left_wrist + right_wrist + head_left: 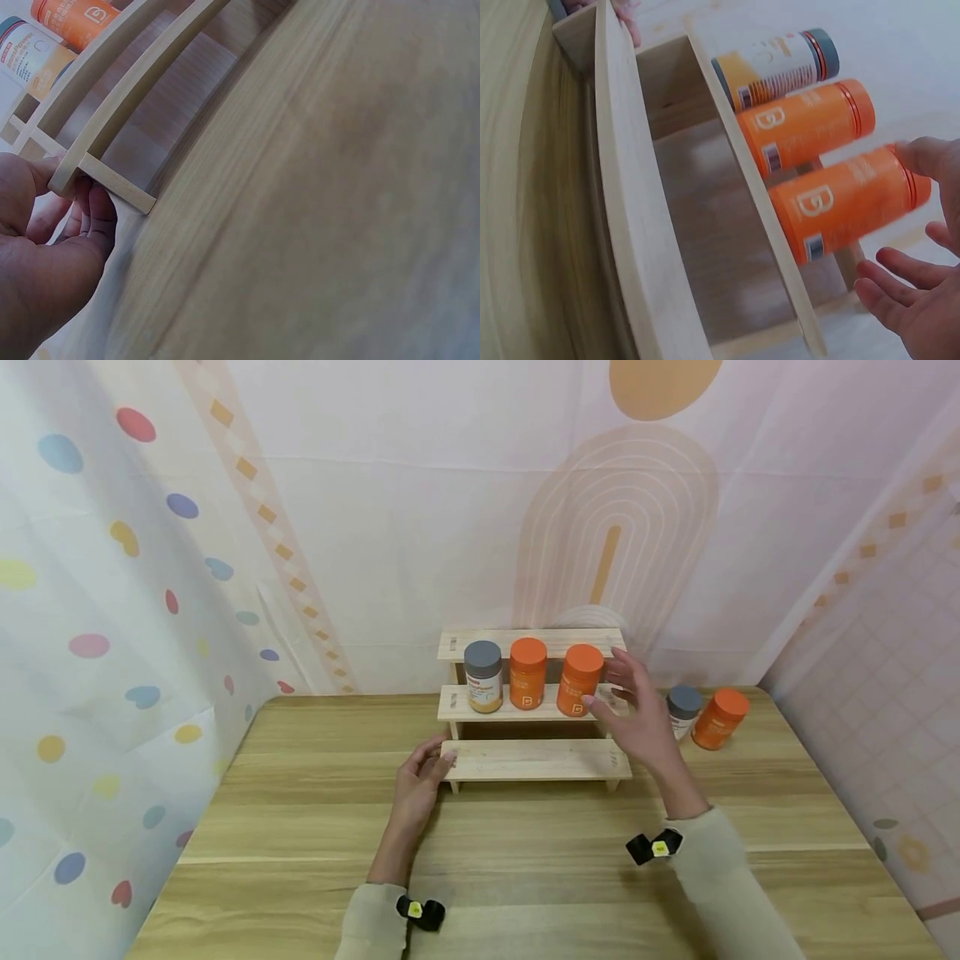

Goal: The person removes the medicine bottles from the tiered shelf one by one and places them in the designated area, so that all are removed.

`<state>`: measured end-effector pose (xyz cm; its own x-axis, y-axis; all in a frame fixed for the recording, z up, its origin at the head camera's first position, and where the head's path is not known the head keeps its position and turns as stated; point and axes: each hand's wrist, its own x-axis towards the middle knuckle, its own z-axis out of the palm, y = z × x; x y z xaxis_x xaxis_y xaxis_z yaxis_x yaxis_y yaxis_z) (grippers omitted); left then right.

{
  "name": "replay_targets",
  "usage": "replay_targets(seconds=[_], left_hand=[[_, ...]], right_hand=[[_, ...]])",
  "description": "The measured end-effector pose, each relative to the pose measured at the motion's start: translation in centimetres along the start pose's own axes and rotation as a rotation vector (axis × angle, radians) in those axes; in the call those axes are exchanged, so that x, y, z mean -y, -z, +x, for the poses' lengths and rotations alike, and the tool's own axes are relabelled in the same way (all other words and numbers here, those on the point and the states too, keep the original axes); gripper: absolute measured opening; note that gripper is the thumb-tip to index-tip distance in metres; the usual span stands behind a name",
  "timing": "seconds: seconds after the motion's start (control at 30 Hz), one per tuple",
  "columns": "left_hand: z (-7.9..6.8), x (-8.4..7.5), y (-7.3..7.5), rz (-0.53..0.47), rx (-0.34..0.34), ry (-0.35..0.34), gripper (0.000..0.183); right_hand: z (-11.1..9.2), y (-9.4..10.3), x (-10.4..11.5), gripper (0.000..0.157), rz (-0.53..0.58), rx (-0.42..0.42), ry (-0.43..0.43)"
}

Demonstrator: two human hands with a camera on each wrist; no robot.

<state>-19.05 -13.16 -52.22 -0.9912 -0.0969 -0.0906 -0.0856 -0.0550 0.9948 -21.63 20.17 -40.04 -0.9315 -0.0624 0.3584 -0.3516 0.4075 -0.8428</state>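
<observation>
On the wood-grain surface, the left hand pinches the lowest tier of a wooden rack. The right hand, spread wide, is at the rightmost orange jar on the middle tier; placing seems in hand, a steady release called for. That tier bears two orange, one grey-lidded jar; one of each stands right.

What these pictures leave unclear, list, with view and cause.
Head: fine print on the right orange jar on the wooden shelf; too small.
Head: lower left of the gray-lidded jar on the table; behind the right hand.
Left wrist: part of the middle shelf jar; cut off, top edge.
Right wrist: most of the left hand; cut off, top edge.
</observation>
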Motion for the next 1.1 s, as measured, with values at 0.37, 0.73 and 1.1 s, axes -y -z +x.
replay_targets(seconds=[0.37,0.73,1.1], left_hand=[[-0.1,0.1,0.2,0.003,0.003,0.005,0.044],[0.2,-0.2,-0.1,0.014,0.007,0.011,0.045],[0.1,0.0,0.0,0.025,0.004,0.004,0.043]], right_hand=[[1.8,-2.4,0.5,0.074,-0.030,-0.052,0.008],[1.9,-2.5,0.5,0.068,-0.020,-0.082,0.027],[1.4,-2.1,0.8,0.069,0.042,-0.010,0.043]])
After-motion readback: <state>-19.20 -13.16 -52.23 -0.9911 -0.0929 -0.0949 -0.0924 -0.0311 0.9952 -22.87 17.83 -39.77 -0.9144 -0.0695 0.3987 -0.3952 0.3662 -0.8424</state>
